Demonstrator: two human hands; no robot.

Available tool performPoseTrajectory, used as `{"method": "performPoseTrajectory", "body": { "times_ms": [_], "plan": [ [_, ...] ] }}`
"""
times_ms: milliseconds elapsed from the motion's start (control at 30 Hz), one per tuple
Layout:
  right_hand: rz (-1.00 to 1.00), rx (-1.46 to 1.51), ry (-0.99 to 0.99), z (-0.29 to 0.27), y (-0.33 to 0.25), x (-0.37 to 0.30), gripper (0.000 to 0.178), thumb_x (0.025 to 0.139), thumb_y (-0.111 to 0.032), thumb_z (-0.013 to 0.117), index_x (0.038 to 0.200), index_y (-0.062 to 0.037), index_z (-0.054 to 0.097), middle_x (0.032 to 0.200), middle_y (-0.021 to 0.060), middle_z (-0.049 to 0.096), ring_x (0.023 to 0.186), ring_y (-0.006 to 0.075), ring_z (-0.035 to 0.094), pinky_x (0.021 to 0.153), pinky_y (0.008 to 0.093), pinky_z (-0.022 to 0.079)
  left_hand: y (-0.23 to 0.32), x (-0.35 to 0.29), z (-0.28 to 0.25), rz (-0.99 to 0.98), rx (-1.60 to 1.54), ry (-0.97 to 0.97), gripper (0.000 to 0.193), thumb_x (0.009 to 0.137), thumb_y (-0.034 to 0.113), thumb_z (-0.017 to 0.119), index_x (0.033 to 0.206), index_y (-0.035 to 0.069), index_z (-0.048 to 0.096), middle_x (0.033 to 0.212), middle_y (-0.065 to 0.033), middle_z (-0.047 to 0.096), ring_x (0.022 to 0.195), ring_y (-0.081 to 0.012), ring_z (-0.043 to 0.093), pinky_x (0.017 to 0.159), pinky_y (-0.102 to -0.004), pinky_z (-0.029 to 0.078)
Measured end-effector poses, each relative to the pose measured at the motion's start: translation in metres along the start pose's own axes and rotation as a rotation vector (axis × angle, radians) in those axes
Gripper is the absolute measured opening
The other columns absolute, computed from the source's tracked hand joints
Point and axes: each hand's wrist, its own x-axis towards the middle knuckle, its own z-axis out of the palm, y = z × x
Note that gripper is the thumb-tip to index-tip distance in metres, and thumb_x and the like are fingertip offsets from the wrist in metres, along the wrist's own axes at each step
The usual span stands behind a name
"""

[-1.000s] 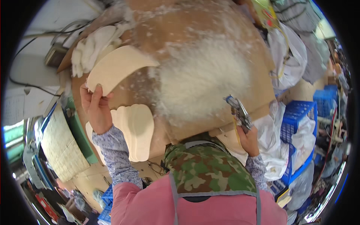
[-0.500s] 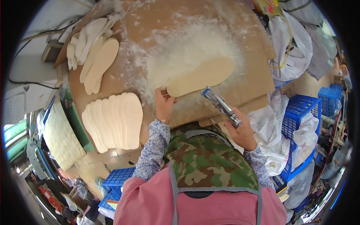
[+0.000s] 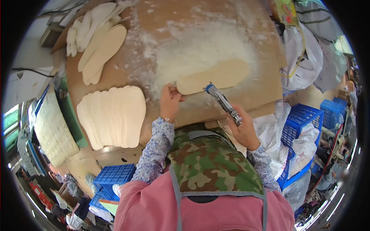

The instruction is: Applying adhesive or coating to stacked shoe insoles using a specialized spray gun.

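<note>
A cream, sole-shaped insole [image 3: 225, 75] lies on the cardboard-covered table, slanting up toward the right. At its left end my left hand [image 3: 169, 102] has its fingers curled, with the fingertips pinching the insole's edge. My right hand [image 3: 243, 129] is closed around a slim silver spray gun [image 3: 223, 101] with a blue ring near its tip. That tip points away from me and sits over the insole's near edge. The trigger is hidden by my fingers.
White overspray coats the cardboard [image 3: 266, 82] around the insole. A fanned row of insoles [image 3: 111, 117] lies left, below a looser pile of insoles [image 3: 102, 50]. Blue crates [image 3: 300, 127] with plastic bags stand to the right; another blue crate [image 3: 115, 175] is at lower left.
The spray gun's tip has moved from just off the insole's near edge to over it. My left hand stays at the insole's left end. The whole view has shifted slightly.
</note>
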Motion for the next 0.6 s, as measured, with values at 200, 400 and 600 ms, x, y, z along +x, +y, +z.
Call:
{"method": "performPoseTrajectory", "body": {
  "times_ms": [200,400,600],
  "plan": [
    [0.069,-0.017,0.166,-0.020,0.012,-0.002,0.031,0.081,0.001,0.054,0.112,-0.0016,0.050,0.084,0.0110,0.060,0.074,0.0224,0.056,0.068,0.0291,0.045,0.003,0.004,0.001,0.031,0.037,-0.030,0.036,0.084,0.000,0.051,0.119,0.000,0.043,0.100,-0.0109,0.057,0.082,-0.0162,0.060,0.062,-0.0249,0.052],
    [0.078,-0.059,0.328,-0.040,0.032,-0.008,0.030,0.081,0.002,0.053,0.111,-0.0013,0.050,0.083,0.0147,0.062,0.075,0.0286,0.061,0.067,0.0323,0.047,-0.005,0.007,-0.002,0.044,0.065,-0.042,0.037,0.084,-0.001,0.048,0.120,0.000,0.040,0.102,-0.0119,0.056,0.082,-0.0160,0.060,0.062,-0.0248,0.052],
    [0.115,-0.057,0.454,-0.044,0.042,-0.019,0.028,0.082,0.000,0.055,0.110,-0.0011,0.050,0.083,0.0152,0.061,0.074,0.0258,0.061,0.066,0.0315,0.046,0.000,0.004,-0.001,0.040,0.069,-0.047,0.038,0.084,-0.002,0.048,0.121,0.001,0.039,0.103,-0.0125,0.055,0.080,-0.0152,0.059,0.062,-0.0246,0.052]
  ]
}}
